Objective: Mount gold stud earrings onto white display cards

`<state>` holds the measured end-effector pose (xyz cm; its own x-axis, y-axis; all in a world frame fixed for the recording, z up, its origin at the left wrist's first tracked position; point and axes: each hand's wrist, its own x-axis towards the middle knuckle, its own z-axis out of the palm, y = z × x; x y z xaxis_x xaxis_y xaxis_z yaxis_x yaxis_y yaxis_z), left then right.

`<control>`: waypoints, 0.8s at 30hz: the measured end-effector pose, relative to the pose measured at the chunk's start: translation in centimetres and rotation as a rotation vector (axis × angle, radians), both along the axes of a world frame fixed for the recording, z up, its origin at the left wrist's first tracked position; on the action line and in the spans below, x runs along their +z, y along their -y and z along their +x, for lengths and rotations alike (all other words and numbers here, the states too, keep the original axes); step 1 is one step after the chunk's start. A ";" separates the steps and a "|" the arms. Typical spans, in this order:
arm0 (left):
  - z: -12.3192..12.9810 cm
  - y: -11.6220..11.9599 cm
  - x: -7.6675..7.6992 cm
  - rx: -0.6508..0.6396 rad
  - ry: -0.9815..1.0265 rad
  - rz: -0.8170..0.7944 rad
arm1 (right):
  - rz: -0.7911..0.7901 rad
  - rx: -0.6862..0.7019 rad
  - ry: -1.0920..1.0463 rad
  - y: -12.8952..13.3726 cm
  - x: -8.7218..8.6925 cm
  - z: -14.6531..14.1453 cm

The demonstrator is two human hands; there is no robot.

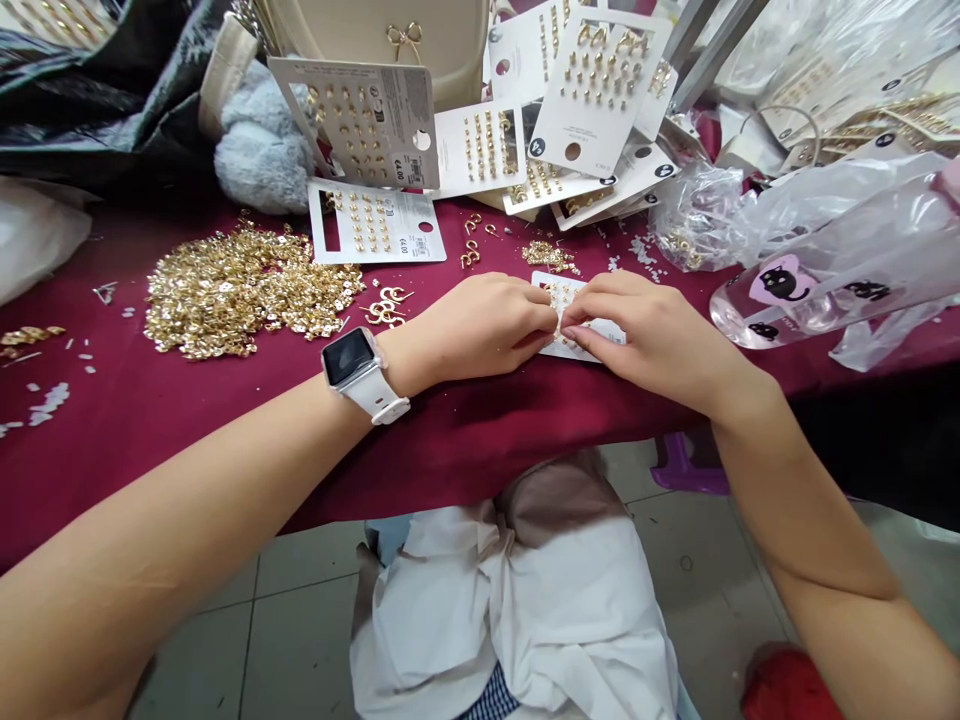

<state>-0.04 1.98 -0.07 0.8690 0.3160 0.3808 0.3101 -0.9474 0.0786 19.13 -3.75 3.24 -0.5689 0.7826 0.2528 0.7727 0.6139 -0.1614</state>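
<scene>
Being pinched by the left hand (480, 325) and right hand (645, 340), a white earring card (562, 295) is held on the maroon table (450, 450).

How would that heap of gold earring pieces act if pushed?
The heap of gold earring pieces probably scatters easily, since strays already lie on the maroon cloth. Their hooked shapes may snag together rather than roll.

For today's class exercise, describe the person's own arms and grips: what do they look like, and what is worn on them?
The left arm and right arm are bare, with no sleeves in view. The left grip and right grip wear no gloves. On the left wrist is a smartwatch with a dark, rounded-square screen and a white band. The right wrist has nothing on it.
</scene>
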 end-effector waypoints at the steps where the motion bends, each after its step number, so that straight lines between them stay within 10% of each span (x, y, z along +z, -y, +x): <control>1: 0.0 0.0 0.0 0.002 -0.002 0.001 | -0.001 -0.007 0.002 0.0 0.0 0.0; 24: -0.1 0.1 0.3 -0.005 0.019 -0.067 | -0.078 -0.057 0.023 0.0 0.4 -0.9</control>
<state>-0.16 1.83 0.27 0.8634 0.3373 0.3752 0.3036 -0.9413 0.1475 18.28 -3.71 3.60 -0.5277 0.8308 0.1769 0.8103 0.5548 -0.1889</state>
